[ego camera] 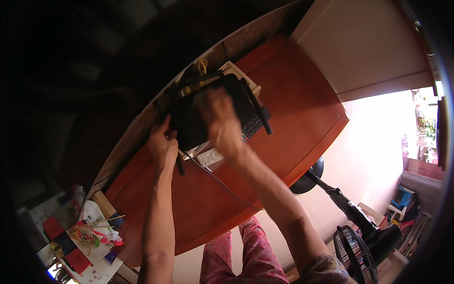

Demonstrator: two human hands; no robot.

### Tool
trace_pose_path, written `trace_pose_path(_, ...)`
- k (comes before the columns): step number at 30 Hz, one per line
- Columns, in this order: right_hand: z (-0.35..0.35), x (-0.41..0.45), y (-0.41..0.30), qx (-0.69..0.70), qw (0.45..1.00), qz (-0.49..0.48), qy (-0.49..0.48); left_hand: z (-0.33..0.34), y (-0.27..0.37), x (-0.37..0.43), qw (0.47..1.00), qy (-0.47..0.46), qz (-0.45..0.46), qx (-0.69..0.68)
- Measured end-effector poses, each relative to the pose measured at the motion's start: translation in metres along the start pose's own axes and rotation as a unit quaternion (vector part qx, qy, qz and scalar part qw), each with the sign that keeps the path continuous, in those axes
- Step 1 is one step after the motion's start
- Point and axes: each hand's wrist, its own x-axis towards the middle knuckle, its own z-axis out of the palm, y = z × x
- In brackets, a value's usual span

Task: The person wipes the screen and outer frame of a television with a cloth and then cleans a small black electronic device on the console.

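Observation:
A black router [188, 122] with stick antennas lies on a reddish-brown wooden cabinet top [294, 92]. At its left edge is my left hand [164, 142], thumb and index finger against or close beside the casing; whether they grip it is hidden. Blurred by motion, my right hand [221, 120] is over the router's upper face with its fingers spread forward. I cannot tell whether anything is under those fingers. One antenna [256, 106] slants along the router's right side. Below the router are a white remote control [211, 158] and a black remote control [253, 126] with many keys.
A cream-coloured tray or box [244, 76] shows behind the router, near a yellow cable [202, 66]. A thin dark cable [227, 190] crosses the cabinet top. A large dark screen [88, 88] rises behind. A black fan [354, 248] stands at right; a cluttered white table [101, 269] at left.

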Motion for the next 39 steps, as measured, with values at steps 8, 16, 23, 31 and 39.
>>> trace_pose_path(8,0.032,-0.051,-0.033,0.169,0.986,-0.013,0.003,0.004,-0.013,0.007,0.996,-0.023,-0.037,-0.082)
trace_pose_path(16,-0.019,-0.038,-0.007,0.004,0.998,0.061,0.020,-0.008,0.005,0.001,0.977,-0.054,-0.074,-0.192)
trace_pose_path(23,0.012,-0.060,-0.023,0.165,0.979,-0.110,-0.051,-0.006,-0.013,0.007,0.997,-0.020,0.019,-0.073)
trace_pose_path(31,-0.026,0.002,0.038,-0.003,0.995,0.093,0.037,0.002,-0.002,0.006,0.997,-0.031,-0.020,-0.072)
trace_pose_path(39,0.013,-0.021,-0.016,0.057,0.997,-0.049,-0.015,0.004,-0.010,0.006,0.999,-0.013,0.010,-0.043)
